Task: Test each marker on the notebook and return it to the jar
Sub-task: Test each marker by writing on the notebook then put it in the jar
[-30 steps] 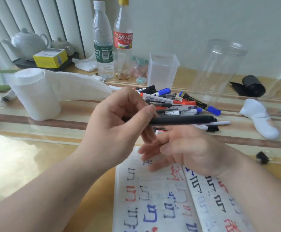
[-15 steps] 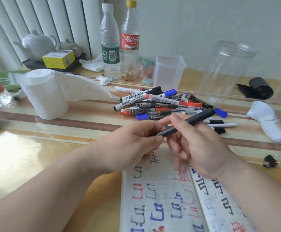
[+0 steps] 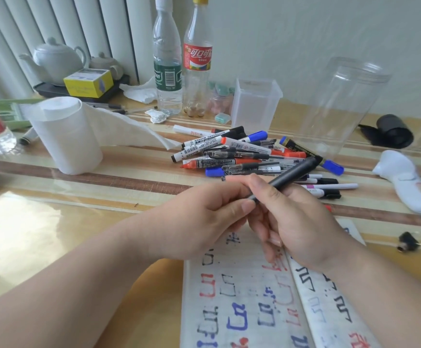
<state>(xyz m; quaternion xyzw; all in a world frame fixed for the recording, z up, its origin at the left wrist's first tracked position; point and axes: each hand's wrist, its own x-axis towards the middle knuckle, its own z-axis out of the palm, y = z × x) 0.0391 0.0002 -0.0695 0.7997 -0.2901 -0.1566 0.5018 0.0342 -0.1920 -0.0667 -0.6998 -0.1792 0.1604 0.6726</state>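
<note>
My right hand (image 3: 297,222) grips a black marker (image 3: 292,174) that slants up to the right, over the top edge of the open notebook (image 3: 244,297). My left hand (image 3: 204,217) pinches the marker's lower end, which is hidden between the fingers. The notebook pages carry black, blue and red test marks. A pile of markers (image 3: 242,154) lies on the table just behind my hands. The tall clear jar (image 3: 342,104) stands empty at the back right.
A paper towel roll (image 3: 66,136) stands at the left, with two bottles (image 3: 169,61) and a square clear container (image 3: 254,104) behind the pile. A white device (image 3: 405,182) and black items lie at the right. A teapot and yellow box sit far left.
The marker has tilted from level to slanting up-right. My right hand has moved from under it to gripping its shaft, while my left hand has slid down to its lower end.
</note>
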